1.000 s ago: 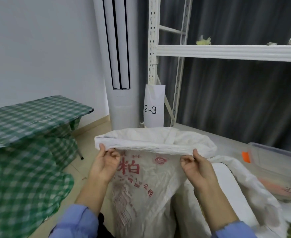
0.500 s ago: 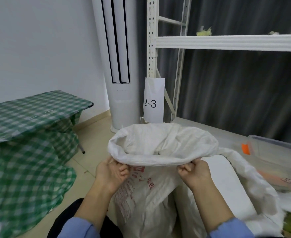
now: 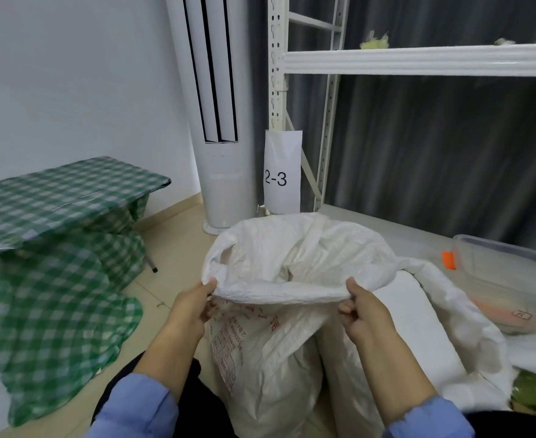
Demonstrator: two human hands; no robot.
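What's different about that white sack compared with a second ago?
The left hand and right hand drew the rolled rim of the white woven sack with red print downward; its mouth now gapes wider and the large red characters are hidden. Both hands kept gripping the rim; the green checked table stayed put.

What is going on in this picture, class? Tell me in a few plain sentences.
A person grips the near rim of a white sack with both hands: the left hand at its left end, the right hand at its right. The sack stands upright, mouth open, rim folded outward. A second white bag lies beside it on the right.
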